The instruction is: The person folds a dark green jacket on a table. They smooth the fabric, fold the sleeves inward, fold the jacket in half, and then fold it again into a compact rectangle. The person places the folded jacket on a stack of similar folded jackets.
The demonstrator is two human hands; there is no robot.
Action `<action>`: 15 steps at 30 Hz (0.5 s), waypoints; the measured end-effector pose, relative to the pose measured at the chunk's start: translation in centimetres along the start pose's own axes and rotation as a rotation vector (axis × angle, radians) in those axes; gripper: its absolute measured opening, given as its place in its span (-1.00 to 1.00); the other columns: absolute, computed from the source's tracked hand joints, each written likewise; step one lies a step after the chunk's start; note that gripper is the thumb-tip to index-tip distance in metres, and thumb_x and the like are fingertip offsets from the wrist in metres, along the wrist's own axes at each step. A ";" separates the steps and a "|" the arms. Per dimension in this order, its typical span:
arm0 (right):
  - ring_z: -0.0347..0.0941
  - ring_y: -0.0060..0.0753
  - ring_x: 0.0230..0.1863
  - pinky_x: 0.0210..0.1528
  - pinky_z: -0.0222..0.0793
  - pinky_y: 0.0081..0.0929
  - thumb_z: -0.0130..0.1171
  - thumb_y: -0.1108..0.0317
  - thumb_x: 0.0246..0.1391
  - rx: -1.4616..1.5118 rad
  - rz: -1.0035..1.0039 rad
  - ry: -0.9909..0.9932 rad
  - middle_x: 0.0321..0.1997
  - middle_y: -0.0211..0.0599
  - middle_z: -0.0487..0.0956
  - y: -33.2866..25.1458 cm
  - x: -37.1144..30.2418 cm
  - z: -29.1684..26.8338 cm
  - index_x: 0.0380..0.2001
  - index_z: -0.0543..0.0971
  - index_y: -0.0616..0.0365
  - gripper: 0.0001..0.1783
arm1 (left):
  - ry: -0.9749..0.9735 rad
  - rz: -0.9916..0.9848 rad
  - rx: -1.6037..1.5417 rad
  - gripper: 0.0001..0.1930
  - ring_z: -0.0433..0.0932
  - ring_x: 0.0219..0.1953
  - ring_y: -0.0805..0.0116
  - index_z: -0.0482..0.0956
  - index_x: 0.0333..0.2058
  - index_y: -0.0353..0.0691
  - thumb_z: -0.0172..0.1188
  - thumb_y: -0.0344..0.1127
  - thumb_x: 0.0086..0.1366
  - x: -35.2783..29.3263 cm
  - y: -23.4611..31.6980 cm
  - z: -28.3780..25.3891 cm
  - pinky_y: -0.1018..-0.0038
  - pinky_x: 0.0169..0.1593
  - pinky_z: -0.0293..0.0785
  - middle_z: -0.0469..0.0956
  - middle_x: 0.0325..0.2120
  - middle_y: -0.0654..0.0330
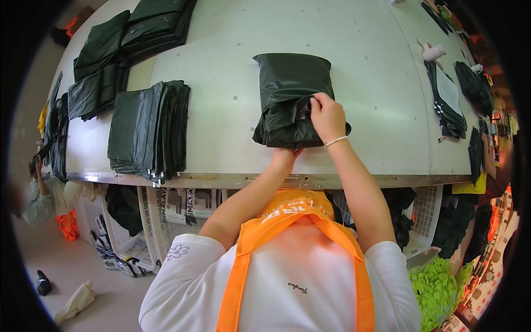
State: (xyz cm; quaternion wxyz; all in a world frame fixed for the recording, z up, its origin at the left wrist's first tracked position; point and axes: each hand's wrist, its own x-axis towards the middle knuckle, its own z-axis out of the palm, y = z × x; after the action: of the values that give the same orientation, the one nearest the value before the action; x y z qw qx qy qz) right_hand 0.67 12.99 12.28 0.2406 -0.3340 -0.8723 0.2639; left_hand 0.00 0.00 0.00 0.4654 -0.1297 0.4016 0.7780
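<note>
A filled dark plastic mailing bag (293, 74) lies on the pale table (221, 133) in front of me, its near end folded and bunched. My right hand (329, 117) is closed in a pinch on the bag's loose plastic at the near right. At the near edge, my left hand (286, 157) grips the bag from below, most of its fingers hidden underneath. A neat stack of similar dark bags (146, 127) sits to the left, close to the table's front edge.
More dark bag piles (149, 27) spread over the far left. At right lie dark bundles (445, 105) and a white roll (433, 53). White plastic crates (146, 221) stand beneath the table; bright green bags (437, 288) fill the lower right. Other people work at both sides.
</note>
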 end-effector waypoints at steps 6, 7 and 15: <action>0.52 -0.18 -0.52 -0.39 0.40 -0.39 0.22 0.28 -0.03 0.162 0.244 -0.235 -0.54 -0.13 0.59 1.4 1.2 -1.1 -0.45 0.61 0.23 -0.79 | -0.009 -0.007 -0.010 -0.63 0.35 0.06 0.33 0.23 0.14 0.07 -0.06 -0.20 0.38 0.9 -2.0 -2.1 0.26 0.01 0.45 0.33 0.07 0.31; 0.53 -0.17 -0.50 -0.38 0.42 -0.39 0.24 0.29 -0.05 0.207 0.194 -0.263 -0.52 -0.12 0.60 1.8 1.3 -0.9 -0.44 0.62 0.22 -0.80 | -0.014 0.005 0.001 -0.63 0.35 0.06 0.33 0.23 0.14 0.08 -0.05 -0.19 0.38 1.0 -1.7 -1.5 0.26 0.01 0.44 0.33 0.07 0.31; 0.47 -0.08 -0.20 -0.14 0.42 -0.30 0.23 0.35 -0.09 -0.230 -0.162 -0.503 -0.28 -0.15 0.55 1.7 -0.1 -1.2 -0.38 0.64 0.15 -0.83 | 0.041 -0.017 0.024 -0.67 0.42 0.01 0.37 0.29 0.09 0.05 -0.06 -0.16 0.38 -0.1 -0.2 -0.1 0.36 0.00 0.45 0.40 0.02 0.32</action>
State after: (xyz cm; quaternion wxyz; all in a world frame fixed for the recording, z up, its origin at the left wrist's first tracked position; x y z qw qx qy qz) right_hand 2.23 14.44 12.10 -0.0026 -0.2124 -0.9527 0.2175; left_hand 0.19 -0.07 -0.11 0.4652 -0.1436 0.4193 0.7663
